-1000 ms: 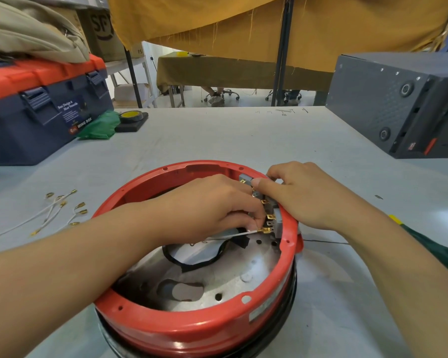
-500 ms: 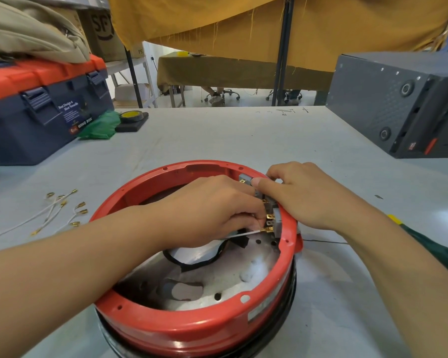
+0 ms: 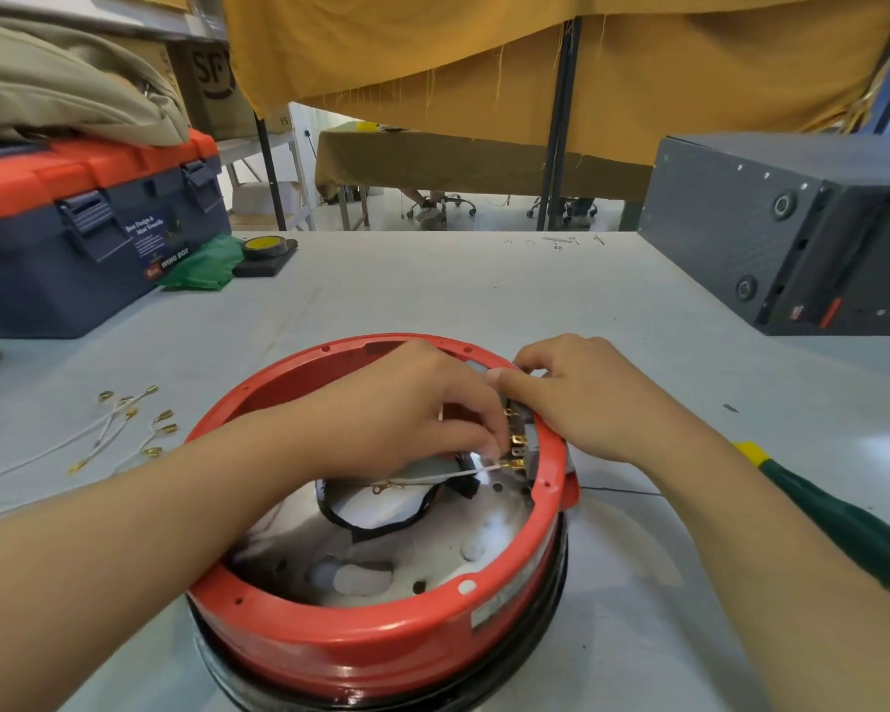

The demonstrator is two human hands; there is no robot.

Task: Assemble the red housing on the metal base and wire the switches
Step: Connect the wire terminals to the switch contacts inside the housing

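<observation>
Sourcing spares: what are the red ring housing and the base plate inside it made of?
Red ring housing: probably moulded plastic, glossy, with soft highlights and moulded-in screw holes. Shiny base plate: looks like bright bare metal, mirror-like reflections, punched holes.

I see my two hands, left (image 3: pixel 407 408) and right (image 3: pixel 587 398). One red ring (image 3: pixel 381 644). One blue toolbox (image 3: pixel 88 238). One grey box (image 3: pixel 787 238). One tape roll (image 3: pixel 263 245). One screwdriver (image 3: pixel 833 516).
</observation>
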